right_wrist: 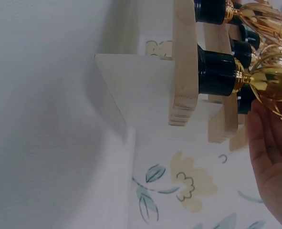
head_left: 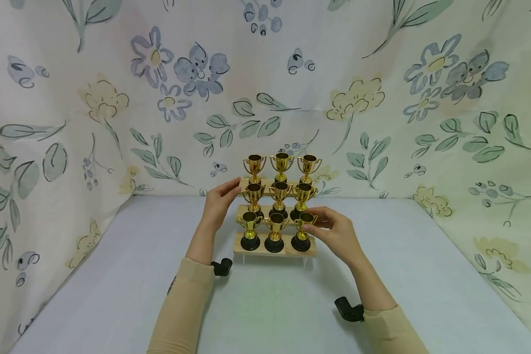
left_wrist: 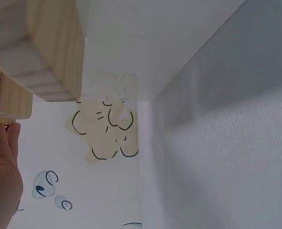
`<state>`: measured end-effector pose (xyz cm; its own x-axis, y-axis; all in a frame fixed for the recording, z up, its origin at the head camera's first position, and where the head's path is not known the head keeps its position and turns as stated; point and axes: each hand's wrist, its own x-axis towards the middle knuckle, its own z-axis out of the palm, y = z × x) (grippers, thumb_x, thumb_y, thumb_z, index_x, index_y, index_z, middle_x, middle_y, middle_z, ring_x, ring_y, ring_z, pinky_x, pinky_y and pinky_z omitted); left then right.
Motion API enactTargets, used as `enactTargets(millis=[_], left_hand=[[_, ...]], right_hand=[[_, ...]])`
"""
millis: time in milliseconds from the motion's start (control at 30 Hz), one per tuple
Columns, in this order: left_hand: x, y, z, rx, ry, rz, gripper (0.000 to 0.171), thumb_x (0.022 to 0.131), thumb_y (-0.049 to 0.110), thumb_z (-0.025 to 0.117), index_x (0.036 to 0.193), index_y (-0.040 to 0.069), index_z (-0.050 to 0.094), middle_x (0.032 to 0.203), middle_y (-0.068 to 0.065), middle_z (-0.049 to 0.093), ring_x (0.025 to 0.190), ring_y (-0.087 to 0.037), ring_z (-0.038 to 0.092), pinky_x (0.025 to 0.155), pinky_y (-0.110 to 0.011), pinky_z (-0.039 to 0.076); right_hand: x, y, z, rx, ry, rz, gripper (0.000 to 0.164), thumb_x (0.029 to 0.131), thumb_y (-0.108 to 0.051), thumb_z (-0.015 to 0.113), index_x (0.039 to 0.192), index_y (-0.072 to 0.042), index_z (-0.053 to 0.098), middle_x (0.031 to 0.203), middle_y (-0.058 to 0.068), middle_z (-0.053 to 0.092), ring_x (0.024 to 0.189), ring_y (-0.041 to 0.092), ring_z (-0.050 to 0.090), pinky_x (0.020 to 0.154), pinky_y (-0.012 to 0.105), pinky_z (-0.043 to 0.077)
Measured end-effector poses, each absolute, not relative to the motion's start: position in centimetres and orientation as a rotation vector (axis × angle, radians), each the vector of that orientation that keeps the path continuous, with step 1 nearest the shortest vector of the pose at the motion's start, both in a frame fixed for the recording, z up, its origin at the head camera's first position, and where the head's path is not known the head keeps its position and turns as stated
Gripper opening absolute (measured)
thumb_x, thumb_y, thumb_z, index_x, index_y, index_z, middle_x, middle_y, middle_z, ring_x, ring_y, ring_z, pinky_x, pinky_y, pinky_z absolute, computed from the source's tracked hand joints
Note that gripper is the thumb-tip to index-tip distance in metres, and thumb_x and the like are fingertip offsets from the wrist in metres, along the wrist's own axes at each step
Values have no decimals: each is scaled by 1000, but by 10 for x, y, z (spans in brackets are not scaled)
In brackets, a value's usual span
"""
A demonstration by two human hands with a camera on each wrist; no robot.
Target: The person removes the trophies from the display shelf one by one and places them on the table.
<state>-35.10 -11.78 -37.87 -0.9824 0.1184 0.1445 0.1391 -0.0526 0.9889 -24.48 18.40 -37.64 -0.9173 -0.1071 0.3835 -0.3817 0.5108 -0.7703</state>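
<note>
Small gold trophy cups with black bases stand three to a tier on a stepped wooden display stand (head_left: 265, 253). My right hand (head_left: 338, 233) pinches the front-right trophy (head_left: 302, 231), thumb in front and fingers behind the cup. That trophy's base (right_wrist: 219, 73) rests on the front board in the right wrist view. At the stand's left side, the fingertips of my left hand (head_left: 217, 204) touch the end of the top board. In the left wrist view, the left hand (left_wrist: 5, 176) shows at the left edge, its fingers fairly straight against the rearmost board.
White side panels (right_wrist: 141, 86) carry the boards. The stand sits on a white-covered table (head_left: 159, 246), close to a floral cloth backdrop (head_left: 265, 98). Black wrist mounts (head_left: 349, 310) stick out from both sleeves.
</note>
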Motion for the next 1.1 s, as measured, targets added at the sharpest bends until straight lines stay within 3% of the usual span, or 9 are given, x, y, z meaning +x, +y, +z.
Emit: enactTargets(millis=[167, 600, 833, 1100], left_hand=[[-352, -118, -379, -304, -2150, -2249, 46, 101, 17, 57, 146, 8, 49, 156, -13, 43, 146, -25, 40, 126, -35, 33], [-351, -118, -381, -300, -2143, -2196, 45, 101, 19, 58, 145, 10, 51, 154, -12, 46, 144, -27, 43, 123, -37, 38], [-352, -118, -383, -255, -2084, -2276, 44, 101, 17, 58, 143, 9, 53, 153, -7, 48, 143, -19, 44, 122, -30, 39], [-354, -117, -384, -252, -2094, -2286, 44, 101, 15, 56, 144, 9, 51, 153, -8, 48, 143, -20, 45, 122, -29, 39]], right_hand=[[-244, 183, -376, 406, -2469, 1361, 38, 84, -26, 80, 120, -17, 70, 113, 5, 72, 93, 22, 67, 87, 35, 62], [-243, 187, -375, 403, -2465, 1312, 37, 85, -27, 79, 120, -18, 70, 113, 5, 72, 92, 22, 68, 85, 33, 62], [-243, 198, -373, 386, -2467, 1275, 35, 85, -28, 79, 118, -19, 71, 100, 3, 72, 86, 8, 67, 81, 21, 60], [-246, 219, -375, 326, -2465, 1226, 33, 86, -27, 78, 117, -17, 71, 102, 6, 73, 85, -1, 63, 80, 14, 58]])
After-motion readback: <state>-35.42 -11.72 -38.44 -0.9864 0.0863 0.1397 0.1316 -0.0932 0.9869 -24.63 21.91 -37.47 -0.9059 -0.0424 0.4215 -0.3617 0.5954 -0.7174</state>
